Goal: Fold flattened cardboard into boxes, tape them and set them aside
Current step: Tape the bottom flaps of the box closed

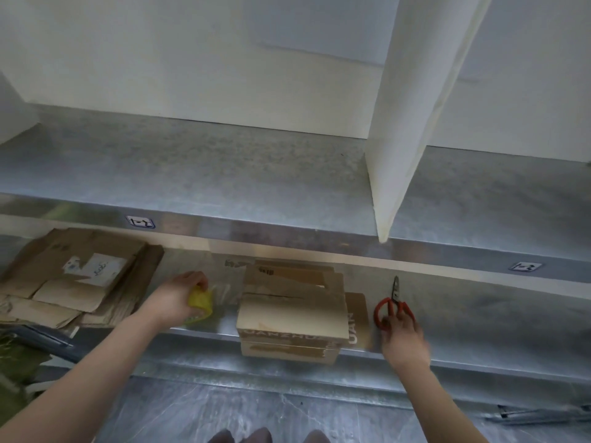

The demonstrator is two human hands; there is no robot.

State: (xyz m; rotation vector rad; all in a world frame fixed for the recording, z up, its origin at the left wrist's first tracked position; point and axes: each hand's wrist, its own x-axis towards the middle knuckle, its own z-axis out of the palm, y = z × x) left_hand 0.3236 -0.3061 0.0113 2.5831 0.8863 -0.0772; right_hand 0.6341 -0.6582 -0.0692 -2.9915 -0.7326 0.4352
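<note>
A folded brown cardboard box (292,310) sits on the lower metal shelf (479,314), its front over the shelf edge, with tape strips on its side. A pile of flattened cardboard (73,279) lies at the left of the same shelf. My left hand (177,297) grips a yellow tape roll (201,302) on the shelf between the pile and the box. My right hand (401,334) rests with its fingers at the handles of the red scissors (393,306), which lie on the shelf right of the box; whether it grips them is unclear.
An upper metal shelf (224,174) juts out above, with a white divider panel (412,123) standing on it. A loose cardboard flap (358,321) lies behind the box on the right. Green fabric (16,362) sits at the lower left. Grey floor lies below.
</note>
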